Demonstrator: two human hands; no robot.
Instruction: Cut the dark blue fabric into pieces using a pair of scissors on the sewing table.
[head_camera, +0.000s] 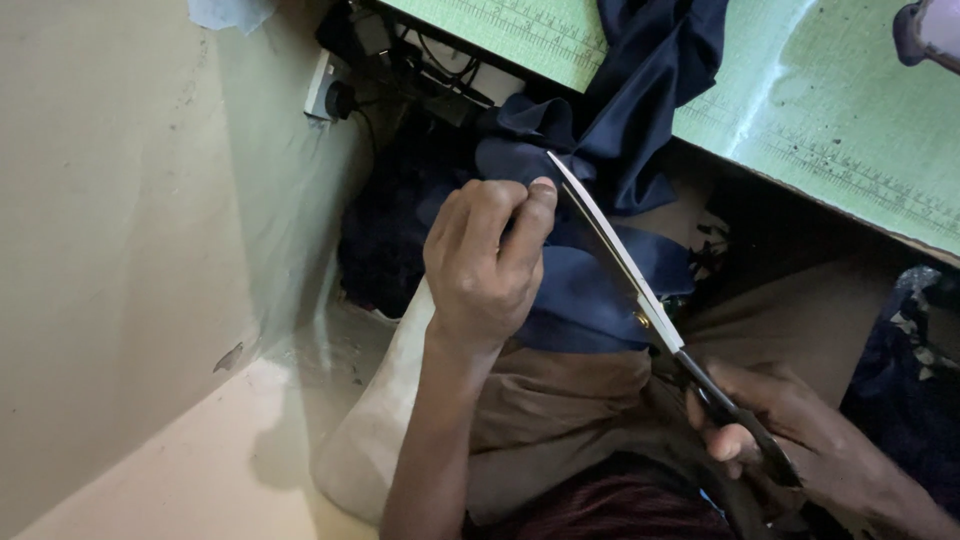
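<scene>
Navy cloth (600, 290): I see it draped off the near edge of the green mat (830, 110) and hanging down over my lap; every place below is told from this cloth.
Left hand (487, 262): fingers curled together and pinched on a fold of the cloth, thumb tip pressed at its upper edge, just beside the blade tips.
Scissors (625, 270): blades lie slantwise across the cloth, tips up near its bunched middle, pivot at its lower right edge; the blades look almost together, though I cannot tell whether cloth lies between them.
Right hand (790, 430): below and right of the cloth, fingers wrapped tight around the dark scissor handles.
Trousers (560, 400): brown, directly under the cloth's lower edge, touching it.
Mat: above and right of the cloth, ruled scale lines along its near edge; the cloth's upper part rests on it.
Socket (328, 92): up and left of the cloth, on the wall, with a black plug in it and cables running toward the cloth's upper end.
Wall (130, 220): pale, well left of the cloth.
Patterned fabric (915, 360): dark with light motifs, far right of the cloth, apart from it.
</scene>
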